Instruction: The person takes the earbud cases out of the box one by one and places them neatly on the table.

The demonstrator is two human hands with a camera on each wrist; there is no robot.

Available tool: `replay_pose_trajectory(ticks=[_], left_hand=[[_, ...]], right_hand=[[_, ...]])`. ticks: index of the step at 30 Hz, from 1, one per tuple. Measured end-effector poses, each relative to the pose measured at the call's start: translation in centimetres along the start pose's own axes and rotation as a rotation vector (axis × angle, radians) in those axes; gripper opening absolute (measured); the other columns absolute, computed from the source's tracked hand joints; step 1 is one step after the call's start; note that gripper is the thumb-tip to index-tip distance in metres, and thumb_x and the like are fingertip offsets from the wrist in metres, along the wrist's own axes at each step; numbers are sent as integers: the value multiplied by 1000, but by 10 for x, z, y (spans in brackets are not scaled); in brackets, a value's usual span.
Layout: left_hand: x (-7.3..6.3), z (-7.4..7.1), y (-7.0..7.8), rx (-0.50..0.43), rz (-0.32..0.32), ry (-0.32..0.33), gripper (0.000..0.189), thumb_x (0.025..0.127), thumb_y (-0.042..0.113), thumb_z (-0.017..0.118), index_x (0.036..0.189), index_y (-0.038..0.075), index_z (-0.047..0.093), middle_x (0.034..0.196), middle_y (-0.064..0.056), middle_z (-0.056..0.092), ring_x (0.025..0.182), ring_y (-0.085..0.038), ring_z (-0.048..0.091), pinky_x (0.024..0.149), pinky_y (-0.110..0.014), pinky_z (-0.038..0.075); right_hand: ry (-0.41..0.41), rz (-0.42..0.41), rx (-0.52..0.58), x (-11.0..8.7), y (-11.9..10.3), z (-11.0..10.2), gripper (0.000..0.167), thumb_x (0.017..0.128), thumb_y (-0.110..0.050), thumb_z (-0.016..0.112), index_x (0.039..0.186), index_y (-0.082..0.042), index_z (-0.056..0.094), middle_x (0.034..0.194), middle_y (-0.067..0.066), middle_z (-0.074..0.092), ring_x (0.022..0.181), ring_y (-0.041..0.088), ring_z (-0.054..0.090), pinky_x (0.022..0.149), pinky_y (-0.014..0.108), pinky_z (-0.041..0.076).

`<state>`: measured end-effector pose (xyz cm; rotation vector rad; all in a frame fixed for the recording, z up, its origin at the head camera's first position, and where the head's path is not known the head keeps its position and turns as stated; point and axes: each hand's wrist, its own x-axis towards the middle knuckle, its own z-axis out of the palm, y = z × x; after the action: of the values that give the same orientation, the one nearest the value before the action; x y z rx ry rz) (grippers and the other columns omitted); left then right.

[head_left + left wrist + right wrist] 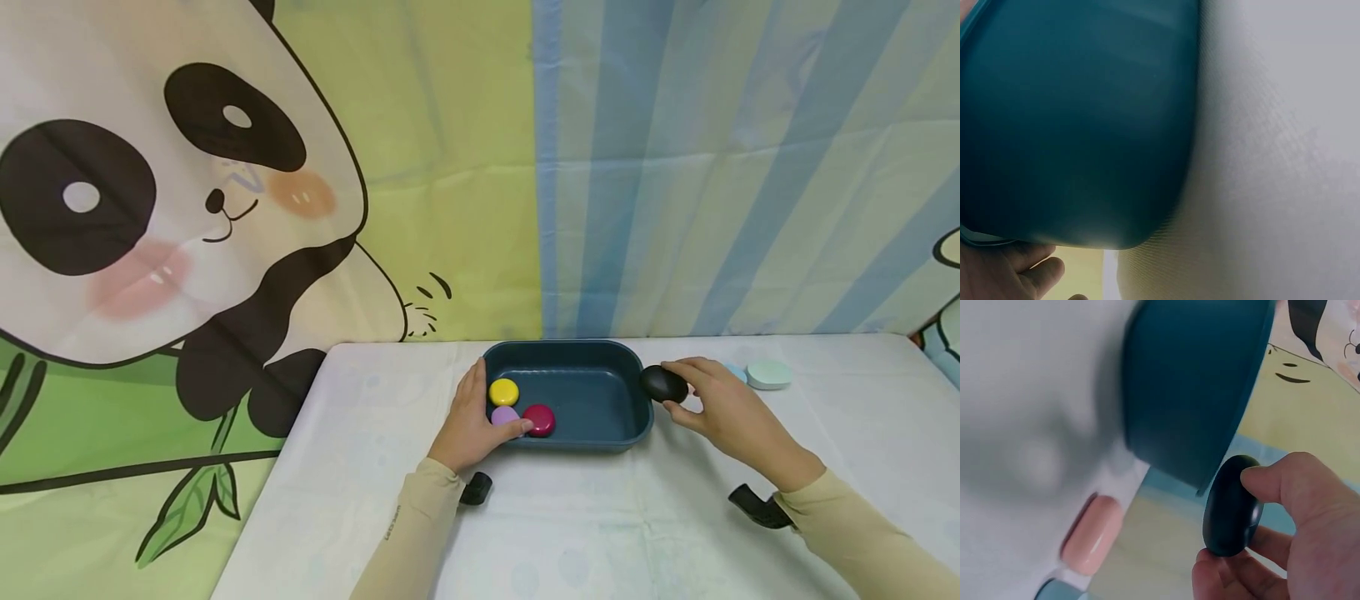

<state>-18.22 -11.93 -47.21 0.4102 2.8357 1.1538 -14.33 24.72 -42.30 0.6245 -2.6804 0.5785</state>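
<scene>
A dark blue rectangular basin point(585, 353) with rounded corners stands on the table. My left hand point(472, 425) grips its near left corner, thumb over the front rim and fingers along the left wall. Inside, at that end, lie a yellow round piece point(504, 392), a lavender one point(504, 416) and a dark red one point(539, 420); the thumb tip overlaps the red piece in the head view. My right hand point(738, 421) pinches a smooth black oval piece point(664, 383) between thumb and fingers, beside the basin's right rim. From the right wrist view, the black piece point(1229, 509) is raised off the table.
Behind the right hand on the table are a mint oval piece point(768, 374) and a partly hidden light blue piece point(737, 372). A pink piece point(1092, 534) shows in the right wrist view. A printed panda cloth point(450, 167) hangs behind the white-covered table point(570, 533).
</scene>
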Motion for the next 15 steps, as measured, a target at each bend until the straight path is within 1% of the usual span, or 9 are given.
replay_pose_trajectory(ticks=[7,11,15], left_hand=[[-1,-1,0,-1,1,0,126,76,67,76,163,12,3,168,-7,10,152,-25,15,119,-50,25],[0,0,0,2,9,2,126,77,67,76,163,10,4,168,-7,11,152,-25,15,119,-49,26],[1,0,0,7,16,8,126,76,67,76,163,9,5,168,-7,12,152,-25,17,119,-50,26]], right_hand=[[-22,-34,-3,-4,12,0,54,78,-7,83,127,4,63,118,18,63,84,26,62,67,39,53],[-32,-39,-12,-9,21,2,56,77,-7,84,128,4,63,116,19,64,84,26,61,67,40,54],[-59,-51,-19,-15,29,5,55,77,-7,85,126,5,64,114,22,64,91,35,63,73,47,55]])
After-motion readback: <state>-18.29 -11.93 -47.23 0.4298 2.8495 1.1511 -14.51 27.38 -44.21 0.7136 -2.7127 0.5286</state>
